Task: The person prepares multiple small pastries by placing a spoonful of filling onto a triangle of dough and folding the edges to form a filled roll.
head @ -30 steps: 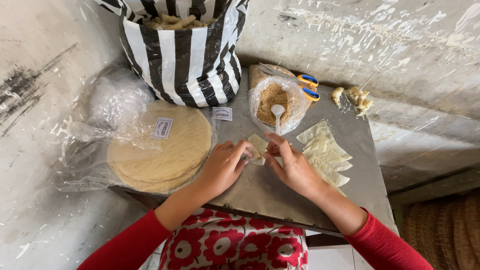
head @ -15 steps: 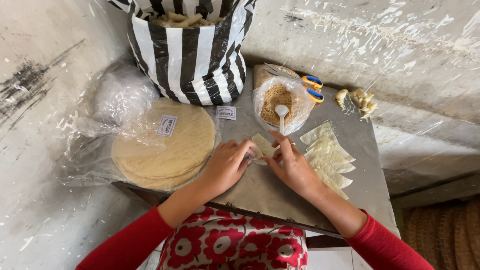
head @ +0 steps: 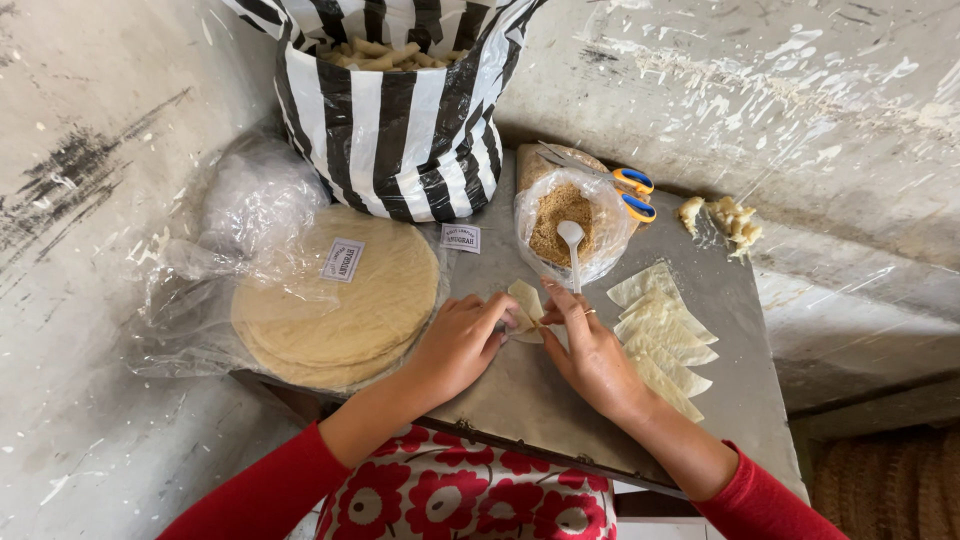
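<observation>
Both of my hands meet over a small pale dough piece (head: pixel 525 300) on the grey metal tabletop (head: pixel 540 400). My left hand (head: pixel 462 343) pinches its left side, and my right hand (head: pixel 590 350) presses its right edge with fingertips. The piece looks partly folded. Just behind it stands a clear bag of brown crumbly filling (head: pixel 558 215) with a white spoon (head: pixel 572 240) stuck in it. To the right of my right hand lies a fanned row of cut dough wedges (head: pixel 665 335).
A stack of round flat wrappers (head: pixel 340 300) in clear plastic lies left. A black-and-white striped bag (head: pixel 400 120) holding rolled pieces stands behind. Scissors with blue and orange handles (head: pixel 630 192) and dough scraps (head: pixel 725 218) sit at the back right, by a paint-flecked wall.
My hands stay on the dough piece, with fingers shifting slightly as they fold it. The camera view has moved a little; nothing else has moved.
</observation>
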